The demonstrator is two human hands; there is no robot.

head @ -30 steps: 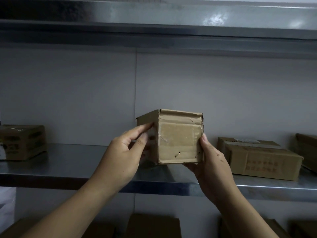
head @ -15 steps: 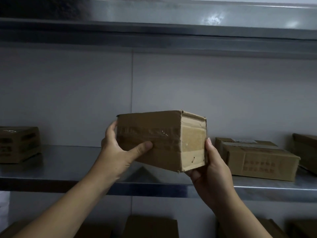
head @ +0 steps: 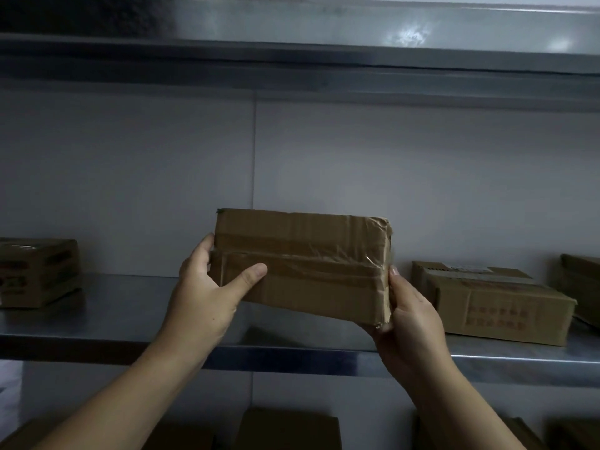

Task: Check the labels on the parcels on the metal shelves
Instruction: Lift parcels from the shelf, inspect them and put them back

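Grey wall panels [head: 130, 190] back a steel rack. The mid shelf [head: 113, 323] runs left to right across the view, w/ the upper shelf [head: 292, 30] overhead.

1. Held parcel [head: 308, 264]: brown carton, raised clear of the mid shelf at ctr, long side facing the camera, right end tilted slightly down. Clear tape [head: 324, 258] runs lengthwise across the near face and is wrinkled toward the right end.
2. Left hand [head: 207, 287]: clamped on the carton's left end, thumb laid across the near face, fingers wrapped behind and out of sight.
3. Right hand [head: 412, 316]: gripping the lower right corner, thumb pointing up along the right edge, palm under the end.
4. Right parcel [head: 493, 303]: flat on the mid shelf, just right of the right hand. A pale label [head: 467, 267] is on its top; the text is too dim to read. Dark print on the near side is also illegible.
5. Far-right parcel [head: 584, 287]: on the same shelf, cut off by the frame edge.
6. Left parcel [head: 35, 274]: on the mid shelf at far left, well apart from the hands.
7. Lower parcels [head: 289, 430]: several cartons on the level below, in shadow.
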